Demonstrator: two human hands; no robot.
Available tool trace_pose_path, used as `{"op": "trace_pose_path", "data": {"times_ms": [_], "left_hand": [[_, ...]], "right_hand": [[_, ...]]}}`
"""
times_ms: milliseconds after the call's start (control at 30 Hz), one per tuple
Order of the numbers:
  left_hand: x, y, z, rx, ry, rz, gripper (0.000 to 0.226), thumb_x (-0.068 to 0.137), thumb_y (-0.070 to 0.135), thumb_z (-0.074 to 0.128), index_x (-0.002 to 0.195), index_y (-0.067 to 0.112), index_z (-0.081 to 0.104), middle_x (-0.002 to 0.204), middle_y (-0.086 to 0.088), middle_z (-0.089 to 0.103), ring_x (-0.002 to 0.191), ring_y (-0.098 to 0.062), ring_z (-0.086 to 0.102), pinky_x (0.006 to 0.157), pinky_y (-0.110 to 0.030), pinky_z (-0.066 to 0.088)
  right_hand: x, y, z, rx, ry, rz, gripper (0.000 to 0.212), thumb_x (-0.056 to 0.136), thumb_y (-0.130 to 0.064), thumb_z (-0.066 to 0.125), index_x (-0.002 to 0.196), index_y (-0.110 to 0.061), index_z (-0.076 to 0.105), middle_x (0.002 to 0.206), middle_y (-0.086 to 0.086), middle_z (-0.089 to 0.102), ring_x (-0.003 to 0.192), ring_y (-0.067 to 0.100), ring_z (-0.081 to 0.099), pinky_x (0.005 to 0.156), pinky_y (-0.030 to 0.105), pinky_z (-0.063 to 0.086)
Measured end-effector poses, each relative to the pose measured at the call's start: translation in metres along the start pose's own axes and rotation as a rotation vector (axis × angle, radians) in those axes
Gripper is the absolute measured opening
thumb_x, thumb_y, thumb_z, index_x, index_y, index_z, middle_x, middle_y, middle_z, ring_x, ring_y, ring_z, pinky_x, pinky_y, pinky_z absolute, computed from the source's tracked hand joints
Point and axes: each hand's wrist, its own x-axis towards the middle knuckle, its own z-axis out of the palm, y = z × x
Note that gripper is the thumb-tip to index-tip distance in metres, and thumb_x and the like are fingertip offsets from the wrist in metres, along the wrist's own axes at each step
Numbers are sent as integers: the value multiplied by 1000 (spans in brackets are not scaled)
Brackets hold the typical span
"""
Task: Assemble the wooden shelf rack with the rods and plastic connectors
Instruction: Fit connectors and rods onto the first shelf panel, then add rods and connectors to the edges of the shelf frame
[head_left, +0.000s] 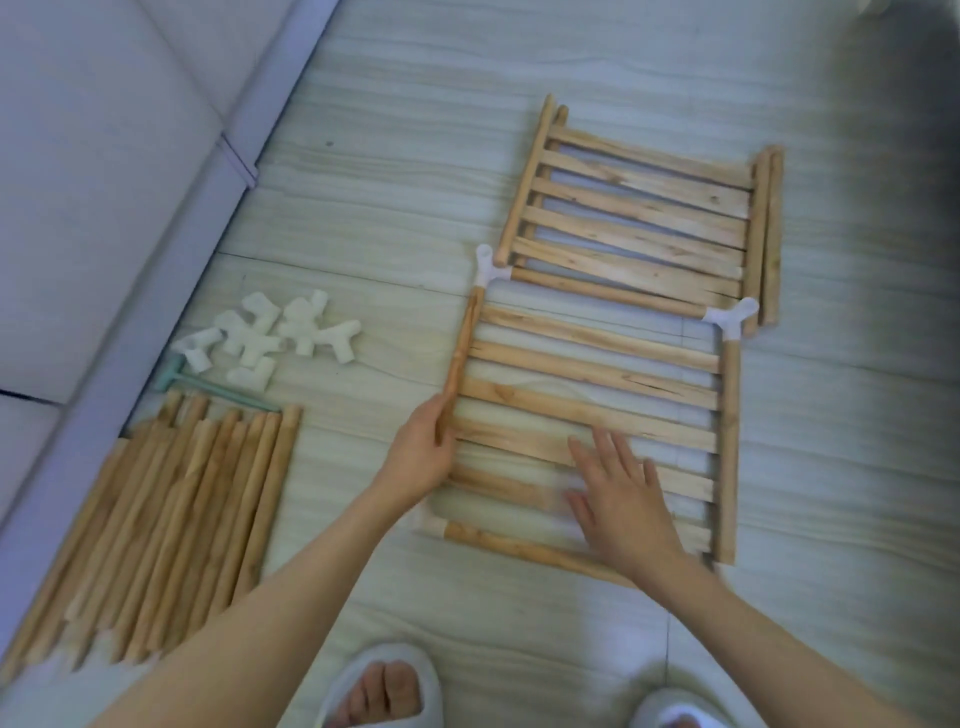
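A slatted wooden shelf panel lies flat on the floor in front of me, framed by rods. White plastic connectors sit at its far left corner and far right corner. My left hand grips the left side rod near its lower end. My right hand rests flat on the slats with fingers spread. A near rod lies along the panel's front edge. A second slatted panel lies beyond the first.
A bundle of loose wooden rods lies at the left by a pale sofa. Several loose white connectors and a green mallet lie behind the bundle. My slippered feet stand at the bottom edge.
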Motion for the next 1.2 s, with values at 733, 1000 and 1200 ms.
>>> {"op": "trace_pose_path", "data": {"times_ms": [733,1000,1200], "left_hand": [[-51,-204,-169,417,351,-743,68,92,10,35,150,11,-1,157,-13,-3,144,-29,-3,115,-51,4],[-38,-211,-197,539,296,-631,63,97,30,43,147,4,14,145,-26,18,134,-39,16,102,-54,29],[-41,-221,-200,540,283,-525,68,96,39,45,145,-1,20,142,-30,26,131,-42,25,101,-53,31]], "right_hand": [[27,-61,-23,-264,-814,-82,74,98,-49,32,147,-26,-19,153,3,-28,145,28,-9,116,47,12],[30,-80,-28,-365,-895,-43,77,98,-50,29,145,-20,-24,152,9,-29,145,29,-6,115,41,14],[27,-81,-31,-356,-902,-29,77,98,-50,29,144,-20,-25,152,8,-30,145,27,-9,116,40,11]]}}
